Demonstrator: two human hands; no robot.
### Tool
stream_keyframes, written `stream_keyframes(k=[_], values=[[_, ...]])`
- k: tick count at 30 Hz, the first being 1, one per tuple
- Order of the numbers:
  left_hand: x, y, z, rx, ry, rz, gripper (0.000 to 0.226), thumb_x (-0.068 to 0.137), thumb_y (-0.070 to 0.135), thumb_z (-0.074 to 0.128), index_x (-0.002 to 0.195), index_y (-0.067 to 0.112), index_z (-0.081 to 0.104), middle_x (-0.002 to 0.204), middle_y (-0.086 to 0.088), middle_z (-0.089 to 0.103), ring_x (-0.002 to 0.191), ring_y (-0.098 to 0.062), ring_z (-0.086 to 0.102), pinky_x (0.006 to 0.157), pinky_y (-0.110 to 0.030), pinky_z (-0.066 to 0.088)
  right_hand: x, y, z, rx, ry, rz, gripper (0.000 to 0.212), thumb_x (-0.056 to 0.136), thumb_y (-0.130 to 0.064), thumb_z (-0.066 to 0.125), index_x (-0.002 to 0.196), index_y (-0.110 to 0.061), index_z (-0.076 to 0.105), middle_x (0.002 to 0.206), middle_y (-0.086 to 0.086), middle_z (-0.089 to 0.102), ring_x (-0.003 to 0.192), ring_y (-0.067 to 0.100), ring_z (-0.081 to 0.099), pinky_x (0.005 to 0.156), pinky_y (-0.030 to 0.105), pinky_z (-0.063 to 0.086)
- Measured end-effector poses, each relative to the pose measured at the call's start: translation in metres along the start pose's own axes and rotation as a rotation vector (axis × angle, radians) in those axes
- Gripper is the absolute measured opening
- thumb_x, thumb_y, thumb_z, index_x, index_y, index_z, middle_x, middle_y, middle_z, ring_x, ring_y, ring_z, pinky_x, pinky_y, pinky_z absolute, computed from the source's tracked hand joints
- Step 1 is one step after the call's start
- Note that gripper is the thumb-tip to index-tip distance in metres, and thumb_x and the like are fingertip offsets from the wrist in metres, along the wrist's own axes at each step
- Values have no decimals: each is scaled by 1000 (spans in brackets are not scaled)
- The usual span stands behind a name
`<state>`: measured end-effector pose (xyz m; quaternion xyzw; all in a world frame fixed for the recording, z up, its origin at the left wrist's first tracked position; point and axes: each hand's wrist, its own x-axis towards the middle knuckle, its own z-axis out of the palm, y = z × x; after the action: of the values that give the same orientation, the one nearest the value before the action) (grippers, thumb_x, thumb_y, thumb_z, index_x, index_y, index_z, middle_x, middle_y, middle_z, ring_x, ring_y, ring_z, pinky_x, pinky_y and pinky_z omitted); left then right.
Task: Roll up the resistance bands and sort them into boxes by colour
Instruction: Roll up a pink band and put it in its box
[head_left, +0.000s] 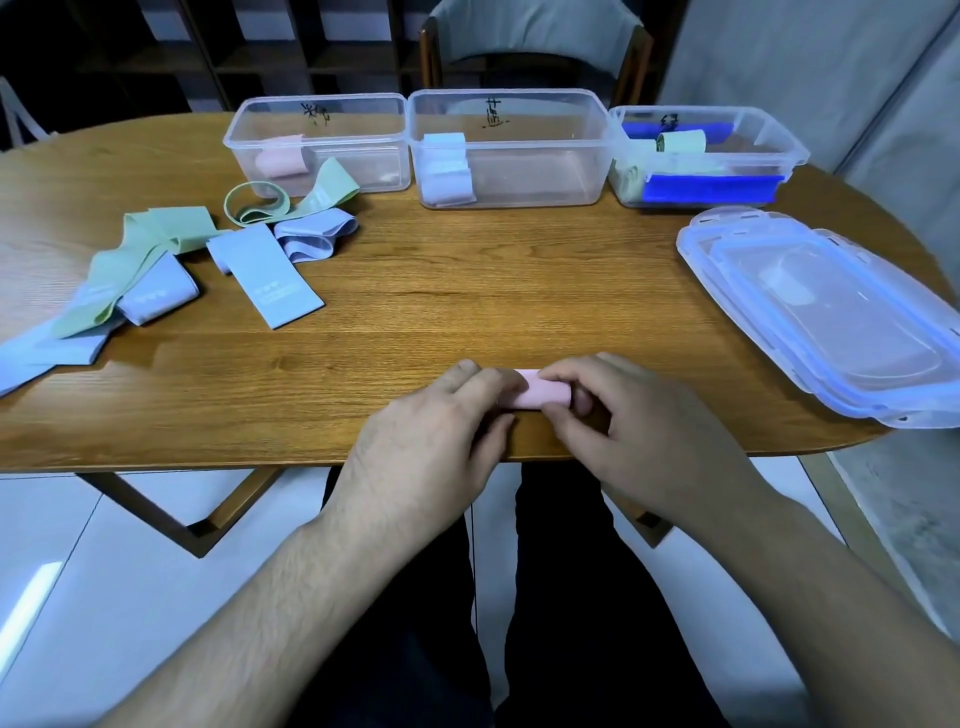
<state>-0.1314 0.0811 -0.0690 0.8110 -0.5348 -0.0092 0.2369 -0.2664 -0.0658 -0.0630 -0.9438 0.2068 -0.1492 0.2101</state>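
Wooden table (467, 291), pale tiled floor (130, 545), both hands' fingers (498, 382) pinching pink band roll (540, 396)

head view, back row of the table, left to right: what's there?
Clear box with a pink roll → clear box with light-blue rolls → clear box with green rolls and a dark blue band. The stacked lids lie nearer, right.

Home dining room, wooden table (467, 291), chair (535, 47), shelving (260, 47)

I see a wooden table (467, 291), grained with a soft sheen. The boxes (509, 150) and lids (831, 312) look clear glossy plastic; the bands (275, 286) matt.
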Motion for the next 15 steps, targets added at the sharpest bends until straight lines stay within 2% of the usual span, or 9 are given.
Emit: stream_keyframes(k=[4, 6, 9, 12, 15], values=[[5, -3, -1, -4, -25, -19, 33, 95, 40, 49, 127, 41, 49, 114, 14, 56, 97, -21, 66, 69, -42, 56, 3, 0, 0, -33, 50, -24, 21, 90, -37, 62, 111, -36, 60, 91, -13, 50, 80, 4, 48, 65, 14, 34], [7, -4, -2, -1, -51, -36, 36, 96, 41, 49, 131, 42, 48, 118, 15, 56, 102, -21, 65, 74, -42, 56, 5, 2, 1, -42, 69, -37, 20, 89, -36, 64, 109, -34, 62, 96, -13, 50, 88, 5, 46, 72, 12, 34], [10, -3, -4, -15, -63, -54, 39, 97, 40, 49, 136, 42, 46, 127, 15, 57, 117, -19, 60, 85, -41, 54, 8, 4, 2, -50, 100, -41, 19, 89, -36, 66, 108, -34, 65, 99, -14, 50, 93, 8, 44, 76, 16, 34], [11, -2, -5, -77, -35, -64, 40, 96, 37, 52, 136, 39, 47, 127, 14, 60, 113, -18, 61, 88, -39, 52, 14, 6, 2, -69, 102, -63, 22, 88, -38, 68, 108, -32, 66, 101, -16, 52, 94, 7, 43, 80, 15, 30], [13, -4, -4, -160, -20, -95, 38, 96, 32, 55, 133, 37, 50, 120, 13, 64, 108, -14, 60, 90, -31, 47, 20, 7, 2, -63, 58, -57, 22, 86, -36, 68, 108, -31, 65, 97, -18, 56, 90, 5, 43, 78, 12, 32]])
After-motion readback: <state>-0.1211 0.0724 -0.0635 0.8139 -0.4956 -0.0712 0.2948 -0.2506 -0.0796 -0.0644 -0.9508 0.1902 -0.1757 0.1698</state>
